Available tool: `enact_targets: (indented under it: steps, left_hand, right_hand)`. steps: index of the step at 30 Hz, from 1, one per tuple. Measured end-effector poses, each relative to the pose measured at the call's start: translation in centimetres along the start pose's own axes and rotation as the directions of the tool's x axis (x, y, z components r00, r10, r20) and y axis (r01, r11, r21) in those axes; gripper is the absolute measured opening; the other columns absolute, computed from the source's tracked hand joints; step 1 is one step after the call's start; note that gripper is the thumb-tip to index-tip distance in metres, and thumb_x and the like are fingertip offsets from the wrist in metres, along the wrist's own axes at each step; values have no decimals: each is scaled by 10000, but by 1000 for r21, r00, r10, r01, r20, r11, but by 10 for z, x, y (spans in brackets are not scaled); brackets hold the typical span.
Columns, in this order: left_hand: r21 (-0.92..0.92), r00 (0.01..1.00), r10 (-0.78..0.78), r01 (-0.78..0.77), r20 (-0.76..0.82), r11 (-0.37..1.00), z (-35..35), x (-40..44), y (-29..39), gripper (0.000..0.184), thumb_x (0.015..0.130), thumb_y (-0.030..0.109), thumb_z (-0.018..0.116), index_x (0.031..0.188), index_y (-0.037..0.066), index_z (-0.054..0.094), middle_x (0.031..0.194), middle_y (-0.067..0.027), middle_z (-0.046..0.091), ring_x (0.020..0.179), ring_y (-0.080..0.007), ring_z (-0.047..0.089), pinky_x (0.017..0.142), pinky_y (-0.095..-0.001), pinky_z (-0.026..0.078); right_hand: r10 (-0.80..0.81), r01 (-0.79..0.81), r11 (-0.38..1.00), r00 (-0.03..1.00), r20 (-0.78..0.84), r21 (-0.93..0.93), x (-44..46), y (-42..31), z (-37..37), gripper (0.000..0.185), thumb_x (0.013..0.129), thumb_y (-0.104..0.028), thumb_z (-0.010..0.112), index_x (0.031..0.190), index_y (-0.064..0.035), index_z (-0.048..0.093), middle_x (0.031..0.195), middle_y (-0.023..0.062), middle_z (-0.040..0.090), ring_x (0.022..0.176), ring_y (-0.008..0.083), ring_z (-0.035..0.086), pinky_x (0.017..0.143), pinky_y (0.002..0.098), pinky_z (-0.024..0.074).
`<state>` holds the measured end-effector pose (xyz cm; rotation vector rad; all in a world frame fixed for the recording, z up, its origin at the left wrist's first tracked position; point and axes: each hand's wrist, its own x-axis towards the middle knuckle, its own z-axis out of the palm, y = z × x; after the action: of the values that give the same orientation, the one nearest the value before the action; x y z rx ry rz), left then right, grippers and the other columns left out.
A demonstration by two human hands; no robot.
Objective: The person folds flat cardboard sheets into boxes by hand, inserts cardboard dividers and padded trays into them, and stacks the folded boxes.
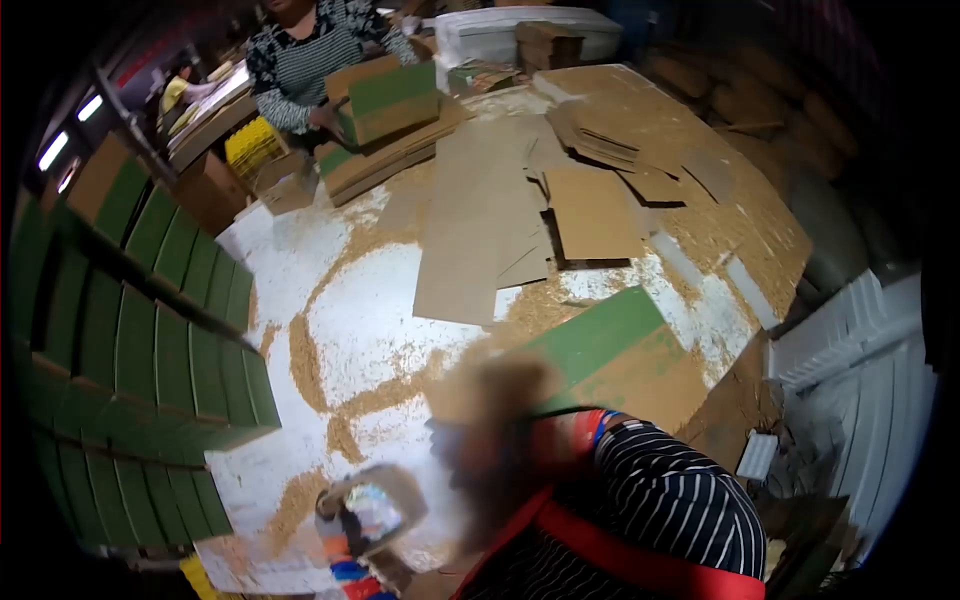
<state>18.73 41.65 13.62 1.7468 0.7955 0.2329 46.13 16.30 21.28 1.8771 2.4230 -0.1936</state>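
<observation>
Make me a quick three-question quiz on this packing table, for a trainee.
1. Multiple choice: where are the stacked green boxes? A: right of the table; B: left of it; C: underneath it.
2. True or false: the co-worker across the table is holding green-and-brown cardboard.
3. Fill in: the cardboard piece beside the wearer's striped right sleeve is brown and ____.

Key: 1 B; 2 true; 3 green.
</observation>
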Motion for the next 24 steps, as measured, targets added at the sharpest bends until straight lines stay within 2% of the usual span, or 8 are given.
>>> enact_targets:
  steps: [3, 8, 11, 12, 17, 22, 23, 24]
  left_hand:
    - [-96, 951, -281, 269, -132, 958, 90, -7, 66, 362, 752, 67, 485, 1111, 15, 489, 979, -102, 574, 885, -196, 541, 792, -303, 441]
    - [-141, 984, -25, 0, -177, 990, 204, -20, 62, 331, 800, 20, 497, 1130, 9, 474, 1049, -101, 576, 967, -166, 542, 867, -283, 422]
    - [-171, 980, -154, 131, -128, 976, 243, -42, 96, 637, 773, 171, 614, 1309, 56, 289, 1188, -149, 488, 1110, -228, 454, 917, -327, 387]
    - [182, 931, -164, 232, -325, 956, 257, -50, 123, 717, 738, 264, 636, 1324, 80, 268, 1237, -168, 436, 1155, -273, 399, 953, -366, 339]
    - [738, 861, 166, 295, -480, 607, 311, -86, 232, 889, 636, 466, 654, 1362, 178, 230, 1338, -198, 296, 1232, -356, 271, 1029, -447, 182]
    - [344, 675, -182, 566, -715, 749, 297, -84, 156, 705, 695, 401, 598, 1301, 147, 341, 1244, -197, 429, 1151, -329, 412, 943, -398, 348]
    - [226, 694, -300, 558, -654, 799, 286, -86, 140, 614, 715, 374, 574, 1253, 122, 419, 1166, -194, 512, 1088, -329, 480, 910, -391, 385]
    - [251, 721, -310, 557, -620, 792, 280, -89, 142, 552, 726, 365, 555, 1207, 113, 460, 1118, -193, 537, 1055, -333, 500, 898, -391, 393]
  right_hand:
    - [18, 78, 955, 947, -320, 287, -48, 33, 62, 365, 641, -439, 627, 552, -96, 539, 647, 94, 513, 684, 278, 460, 740, 406, 364]
    - [49, 43, 951, 956, -289, 305, -135, 81, 39, 242, 705, -321, 556, 606, -109, 616, 660, 84, 580, 696, 277, 544, 662, 379, 418]
    - [325, 69, 857, 697, -640, 511, -207, 98, -1, 225, 674, -216, 632, 837, -63, 605, 835, 106, 588, 799, 293, 545, 751, 386, 432]
    - [407, 7, 858, 601, -688, 514, -236, 101, -14, 315, 660, -236, 638, 915, -54, 603, 884, 118, 586, 837, 302, 543, 758, 379, 440]
    - [274, -305, 951, 906, -324, -51, -397, 59, -10, 446, 783, -280, 526, 1185, -92, 479, 1127, 228, 474, 946, 390, 504, 862, 508, 386]
    - [118, -288, 858, 916, -383, -424, -486, 24, 102, 323, 800, -234, 470, 1103, -128, 502, 1071, 234, 497, 885, 360, 521, 733, 484, 456]
    - [534, -525, 842, 783, -319, 123, -497, 16, 119, 355, 829, -243, 487, 1126, -50, 493, 1084, 209, 505, 956, 383, 504, 776, 450, 457]
    - [447, -421, 893, 785, -429, 159, -517, 31, 145, 320, 817, -197, 453, 1109, -79, 503, 1080, 248, 495, 861, 377, 524, 716, 447, 458]
